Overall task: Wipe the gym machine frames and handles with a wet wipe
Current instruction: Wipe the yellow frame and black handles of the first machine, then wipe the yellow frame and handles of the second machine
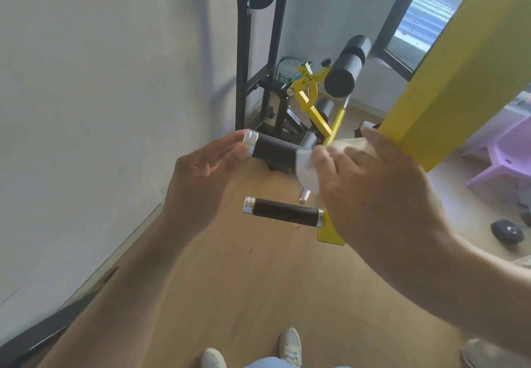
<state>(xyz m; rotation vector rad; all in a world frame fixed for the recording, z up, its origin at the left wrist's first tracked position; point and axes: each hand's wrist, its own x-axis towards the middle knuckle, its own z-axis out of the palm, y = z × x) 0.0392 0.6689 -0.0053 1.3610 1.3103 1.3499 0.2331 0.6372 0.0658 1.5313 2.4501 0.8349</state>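
A pale wall (100,94) fills the left side, and a dark bar (37,336) is seen at the lower left corner where the wall meets the wood floor (244,295). The left hand (201,172) is held out with its fingers straight and relaxed; nothing is gripped, and its fingertips (240,153) lie at the silver cap (250,138) on the end of the upper grip (274,149). Whether the cap is actually touched cannot be told. Behind, a black frame (242,51) stands against the wall, with a yellow bracket (306,91) and black roller pads (346,67) beyond it.

Below the upper grip a lower grip (283,212) is seen, black with silver collars, fixed to a yellow plate (330,237). A small silver stub (304,195) shows between the two grips.

A white wipe (306,166) is wrapped over the inner end of the upper grip, and it is held there by the right hand (373,189), whose fingers are curled over it. A wide yellow beam (459,65) rises to the upper right just behind that hand. A window (425,14) is seen past the beam. At the far right a purple stool (505,152) and a small black wheel (507,231) rest on the floor. White shoes (290,347) are seen at the bottom edge.
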